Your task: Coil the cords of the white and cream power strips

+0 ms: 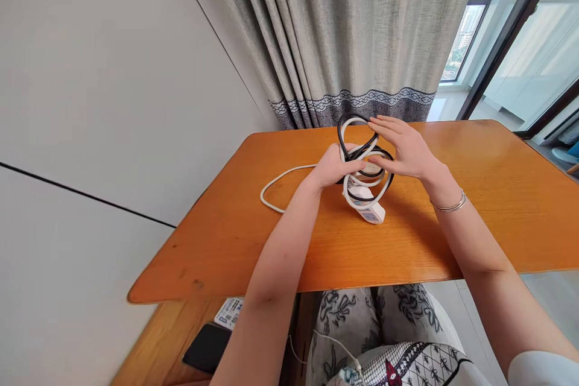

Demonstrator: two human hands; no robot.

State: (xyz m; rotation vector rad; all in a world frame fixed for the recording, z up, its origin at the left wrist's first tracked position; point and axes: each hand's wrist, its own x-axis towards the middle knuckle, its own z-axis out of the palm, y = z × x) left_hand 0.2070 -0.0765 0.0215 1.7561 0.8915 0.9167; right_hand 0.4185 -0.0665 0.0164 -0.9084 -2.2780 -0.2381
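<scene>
My left hand (332, 167) is closed around the middle of a bundle of looped cables, its thumb lying across them. The bundle has a black cable (339, 129) and a white cable (347, 194) wound together in loops. My right hand (409, 149) is at the right side of the bundle, fingers stretched out and thumb apart, with its fingertips at the loops. Below the loops is a white power strip (374, 213), partly covered by the cables. From behind my left hand, a length of white cable curves left over the wooden table (226, 241).
A grey curtain (375, 30) hangs behind the table's far edge, and a pale wall panel (90, 84) stands along the left. Under the near left edge, a black phone (207, 347) lies on a wooden surface beside a white printed item (228, 312).
</scene>
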